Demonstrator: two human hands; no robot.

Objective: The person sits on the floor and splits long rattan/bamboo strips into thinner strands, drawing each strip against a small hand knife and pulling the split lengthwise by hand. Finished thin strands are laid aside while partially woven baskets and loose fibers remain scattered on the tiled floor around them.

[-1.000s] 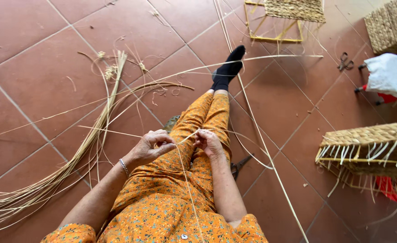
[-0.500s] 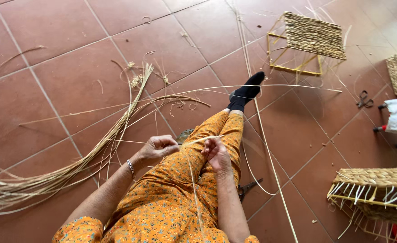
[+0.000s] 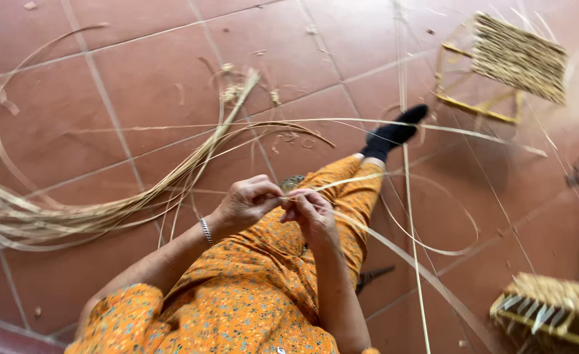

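Over lap, both hands, left [image 3: 247,202] & right [image 3: 308,211], pinch thin strip [image 3: 342,182], elbows bent.

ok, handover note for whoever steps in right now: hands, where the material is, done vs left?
Left hand and right hand: both pinched on one thin cane strip over the lap, fingertips nearly touching.
Loose strip bundle lies on the tiled floor to the left.
Woven frame basket stands past the foot; a second woven piece sits at lower right.
Done: the strip is in hand.
Left: the bundle is unused.
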